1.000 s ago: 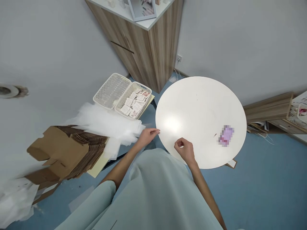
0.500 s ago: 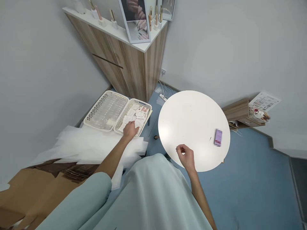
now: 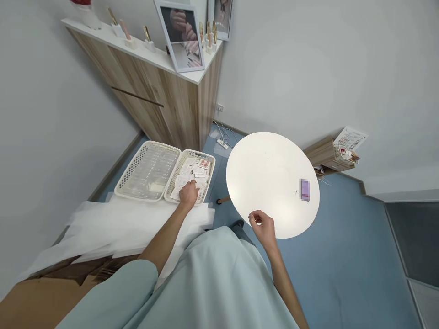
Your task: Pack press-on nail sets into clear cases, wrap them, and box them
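My left hand [image 3: 189,195] reaches over the near end of a small white basket [image 3: 211,176]. Its thumb and fingers are apart, with the fingertips down at the small white printed packets [image 3: 187,170] piled in the basket. A packet with red print [image 3: 205,164] lies at the far end of the pile. My right hand [image 3: 263,227] is held over the near edge of a round white table [image 3: 270,160]. Thumb and forefinger are pinched together in a ring, and I cannot make out whether anything is between them.
A larger white basket [image 3: 118,185] with clear plastic boxes stands beside the small one, near white sheets [image 3: 103,219] and cardboard [image 3: 41,297]. A purple pixelated item [image 3: 305,190] lies on the table. Behind stand a wood-grain cabinet [image 3: 178,105] and a power strip [image 3: 222,144].
The camera view has shifted, bringing more of the cabinet and floor into sight. My left hand stays at the packets, and my right hand keeps its pinch by the table edge.
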`<state>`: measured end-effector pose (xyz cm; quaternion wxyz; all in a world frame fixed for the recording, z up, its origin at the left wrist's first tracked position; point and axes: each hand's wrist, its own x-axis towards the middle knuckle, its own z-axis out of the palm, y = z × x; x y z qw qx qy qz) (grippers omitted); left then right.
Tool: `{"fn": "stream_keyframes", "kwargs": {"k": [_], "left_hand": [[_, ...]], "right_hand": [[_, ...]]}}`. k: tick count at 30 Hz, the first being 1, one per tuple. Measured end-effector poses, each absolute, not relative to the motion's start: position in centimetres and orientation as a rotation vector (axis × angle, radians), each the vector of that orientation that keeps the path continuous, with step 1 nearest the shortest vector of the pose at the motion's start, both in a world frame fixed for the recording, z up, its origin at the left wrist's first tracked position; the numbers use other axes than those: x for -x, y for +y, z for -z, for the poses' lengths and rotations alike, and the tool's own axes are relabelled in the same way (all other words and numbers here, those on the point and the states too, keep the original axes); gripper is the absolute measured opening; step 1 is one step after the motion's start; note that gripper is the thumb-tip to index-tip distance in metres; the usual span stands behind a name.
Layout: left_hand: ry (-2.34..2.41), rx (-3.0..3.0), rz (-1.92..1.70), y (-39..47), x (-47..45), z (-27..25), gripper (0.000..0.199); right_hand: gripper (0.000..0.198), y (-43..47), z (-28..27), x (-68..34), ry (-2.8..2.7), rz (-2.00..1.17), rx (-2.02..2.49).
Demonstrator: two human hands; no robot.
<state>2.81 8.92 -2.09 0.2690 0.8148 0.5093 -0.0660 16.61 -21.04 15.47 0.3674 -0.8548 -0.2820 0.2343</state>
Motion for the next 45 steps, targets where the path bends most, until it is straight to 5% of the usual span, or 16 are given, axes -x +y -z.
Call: {"fn": "stream_keyframes", "kwargs": {"k": [10, 15, 24, 33, 45], "left_hand": [[1.459, -1.923, -0.314, 9.5, -1.3, -1.3, 0.023], [1.12, -1.667, -0.496, 6.8, -3.2, -5.3, 0.033], [0.648, -1.626, -0.345, -2.5, -11.6, -11.1, 0.044], [0.589, -1.502, -0.247, -9.1, -20.6, -13.1, 0.041], [0.333, -0.884, -0.072, -14.9, -23.3, -13.7, 0.069]], "right_hand": [[0.022, -21.1, -14.9, -16.1, -0.732, -0.702, 2.174], [0.015, -20.0, -14.5, -17.9, -0.758, -0.693, 2.14], [0.021, -22.0, -15.0, -24.4, -0.716, -0.619, 2.026], [0.03, -29.4, -14.1, -31.3, -0.34, -0.927, 1.612], [0.033, -32.5, -13.2, -34.0, -0.161, -1.213, 1.215]]}}
